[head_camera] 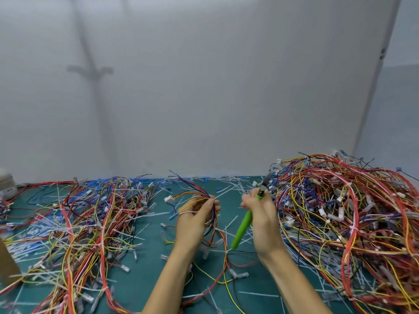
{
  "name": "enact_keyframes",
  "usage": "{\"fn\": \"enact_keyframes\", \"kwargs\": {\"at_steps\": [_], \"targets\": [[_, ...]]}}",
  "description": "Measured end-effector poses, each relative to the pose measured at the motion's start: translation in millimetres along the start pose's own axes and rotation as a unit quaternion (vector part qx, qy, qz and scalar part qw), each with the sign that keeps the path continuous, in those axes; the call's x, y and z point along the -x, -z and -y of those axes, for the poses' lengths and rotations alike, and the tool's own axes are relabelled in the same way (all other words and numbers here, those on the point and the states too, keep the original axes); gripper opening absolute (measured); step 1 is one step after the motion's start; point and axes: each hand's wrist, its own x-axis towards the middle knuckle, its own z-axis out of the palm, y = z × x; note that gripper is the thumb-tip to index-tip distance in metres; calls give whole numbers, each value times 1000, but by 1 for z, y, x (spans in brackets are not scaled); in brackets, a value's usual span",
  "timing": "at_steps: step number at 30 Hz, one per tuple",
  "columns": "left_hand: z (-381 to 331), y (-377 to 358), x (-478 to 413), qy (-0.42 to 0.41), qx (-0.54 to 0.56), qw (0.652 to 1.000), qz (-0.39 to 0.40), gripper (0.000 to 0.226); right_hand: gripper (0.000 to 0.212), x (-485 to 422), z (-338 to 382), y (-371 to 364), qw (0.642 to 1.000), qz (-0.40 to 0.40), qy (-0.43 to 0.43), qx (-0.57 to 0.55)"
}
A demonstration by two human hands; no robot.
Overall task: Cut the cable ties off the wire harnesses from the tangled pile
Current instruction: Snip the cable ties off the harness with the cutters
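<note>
A pale jar (pixel 6 184) stands at the green mat's (pixel 149 277) far left edge, before a white wall (pixel 204 87).

left hand (pixel 196 220) | right hand (pixel 264 223) | forearms bare, as far as visible

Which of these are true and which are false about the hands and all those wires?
1. The left hand holds some wires. True.
2. The cutters have a red handle. False: the handle is green.
3. The bigger pile lies on the person's right. True.
4. The right hand holds nothing. False: it grips the cutters.
5. The mat is yellow. False: it is dark green.
</note>
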Motion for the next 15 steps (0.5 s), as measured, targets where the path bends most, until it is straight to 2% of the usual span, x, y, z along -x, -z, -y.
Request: {"fn": "enact_keyframes", "kwargs": {"at_steps": [3,5,8,10,12,15], "targets": [[1,1,0,-2,-1,1000,0,10,22,-3,1,-1,1000,18,-13,-5],[2,1,0,-3,-2,1000,-1,11,16,-4,1,-4,998,48,-26,7],[3,2,-1,-8,-1,1000,-5,11,17,-3,-5,-7,993,84,-61,64],[3,2,-2,-13,-4,1000,-5,13,17,-1,-8,-7,985,87,-77,127],[3,2,-2,-11,-6,1000,-8,13,23,0,-11,-3,967,101,-51,230],[2,2,-2,-6,-5,1000,-16,13,40,5,-18,1,909,128,16,395]]}}
